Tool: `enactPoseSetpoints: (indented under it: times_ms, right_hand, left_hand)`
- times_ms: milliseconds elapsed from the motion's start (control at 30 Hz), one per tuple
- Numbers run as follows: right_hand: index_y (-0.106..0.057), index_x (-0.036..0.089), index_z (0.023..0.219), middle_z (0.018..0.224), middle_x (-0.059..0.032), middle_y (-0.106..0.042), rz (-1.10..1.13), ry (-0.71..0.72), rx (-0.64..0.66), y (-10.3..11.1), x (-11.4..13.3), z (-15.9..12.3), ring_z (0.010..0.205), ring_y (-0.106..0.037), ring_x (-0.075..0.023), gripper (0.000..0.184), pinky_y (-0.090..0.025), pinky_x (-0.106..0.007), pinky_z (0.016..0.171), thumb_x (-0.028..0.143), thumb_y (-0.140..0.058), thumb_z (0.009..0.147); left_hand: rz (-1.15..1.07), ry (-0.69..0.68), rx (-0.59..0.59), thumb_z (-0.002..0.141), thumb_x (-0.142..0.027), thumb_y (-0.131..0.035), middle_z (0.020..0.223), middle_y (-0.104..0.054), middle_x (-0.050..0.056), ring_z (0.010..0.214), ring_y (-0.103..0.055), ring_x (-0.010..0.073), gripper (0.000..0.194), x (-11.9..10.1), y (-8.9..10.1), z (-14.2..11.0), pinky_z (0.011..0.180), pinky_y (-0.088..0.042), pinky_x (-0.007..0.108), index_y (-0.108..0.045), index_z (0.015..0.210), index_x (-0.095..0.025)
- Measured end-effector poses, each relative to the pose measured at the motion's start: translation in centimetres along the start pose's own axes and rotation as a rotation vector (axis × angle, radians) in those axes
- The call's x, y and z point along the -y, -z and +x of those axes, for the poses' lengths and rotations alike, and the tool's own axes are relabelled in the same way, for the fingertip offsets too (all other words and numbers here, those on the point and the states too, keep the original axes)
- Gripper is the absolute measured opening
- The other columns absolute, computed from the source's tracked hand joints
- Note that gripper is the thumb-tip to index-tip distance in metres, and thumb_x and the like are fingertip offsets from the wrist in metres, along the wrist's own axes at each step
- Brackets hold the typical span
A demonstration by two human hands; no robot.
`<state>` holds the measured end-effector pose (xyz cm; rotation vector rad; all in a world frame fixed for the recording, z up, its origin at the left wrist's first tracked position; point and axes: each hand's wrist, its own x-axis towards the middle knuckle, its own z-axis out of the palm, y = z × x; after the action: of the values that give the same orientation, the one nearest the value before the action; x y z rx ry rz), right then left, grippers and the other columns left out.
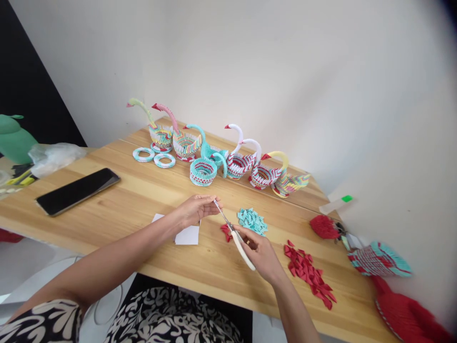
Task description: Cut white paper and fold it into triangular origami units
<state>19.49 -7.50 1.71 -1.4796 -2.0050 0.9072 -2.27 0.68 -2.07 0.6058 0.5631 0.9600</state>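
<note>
My right hand (255, 248) is closed round a pair of scissors (243, 250) with white handles, its metal blades pointing up and left. My left hand (200, 209) pinches a small white paper piece (215, 203) at the blade tips; the fingers hide most of it. White paper slips (187, 236) lie on the table below my left wrist. Just beyond the scissors are a few red folded paper pieces (226, 233) and a pile of turquoise folded pieces (253, 220). A longer heap of red folded pieces (309, 274) spreads to the right of my right hand.
Several folded-paper swans (238, 164) stand along the back of the wooden table (143, 228), with a turquoise round basket (203, 172) before them. Two paper rings (143, 155) and a black phone (78, 190) are at left. Red and turquoise paper models (379, 258) sit at right.
</note>
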Motion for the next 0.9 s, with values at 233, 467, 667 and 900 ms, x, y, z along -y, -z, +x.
enactPoseSetpoints:
  times_ms: [233, 467, 667, 900]
  right_hand:
    - [-0.06, 0.023, 0.116, 0.095, -0.0072, -0.068, -0.366, 0.163, -0.147, -1.3, 0.7, -0.1, 0.086, -0.062, -0.0203, 0.034, -0.048, -0.029, 0.075, 0.025, -0.048, 0.085]
    - [-0.059, 0.024, 0.118, 0.097, -0.0063, -0.067, -0.258, 0.13, -0.125, -2.2, 0.4, 0.9, 0.082, -0.062, -0.0184, 0.034, -0.048, -0.027, 0.073, 0.027, -0.048, 0.085]
    - [-0.059, 0.024, 0.119, 0.091, -0.0032, -0.069, 0.059, 0.026, 0.015, -1.2, -0.4, 1.3, 0.077, -0.061, -0.0165, 0.036, -0.049, -0.025, 0.066, 0.029, -0.048, 0.086]
    - [-0.061, 0.024, 0.116, 0.094, -0.004, -0.069, -0.042, 0.058, -0.07, -1.9, -0.1, 0.9, 0.079, -0.062, -0.0172, 0.034, -0.049, -0.026, 0.069, 0.029, -0.047, 0.086]
  left_hand:
    - [0.145, -0.106, -0.035, 0.073, -0.028, -0.07, 0.087, -0.07, 0.011, 0.085, -0.063, 0.0194, 0.019, 0.2, -0.8, -0.2, 0.088, -0.042, 0.034, -0.068, 0.078, -0.009]
    - [0.154, -0.137, -0.035, 0.071, -0.032, -0.071, 0.082, -0.07, 0.009, 0.085, -0.064, 0.02, 0.022, 0.1, -0.6, 0.0, 0.087, -0.041, 0.034, -0.067, 0.076, -0.01]
    - [0.101, -0.118, -0.016, 0.071, -0.029, -0.071, 0.08, -0.07, 0.008, 0.084, -0.064, 0.02, 0.02, 0.2, -0.4, 0.1, 0.087, -0.041, 0.035, -0.068, 0.078, -0.011]
    - [0.144, -0.125, -0.086, 0.07, -0.03, -0.072, 0.082, -0.071, 0.011, 0.083, -0.065, 0.021, 0.022, 0.0, -1.2, -0.3, 0.085, -0.043, 0.035, -0.067, 0.077, -0.009]
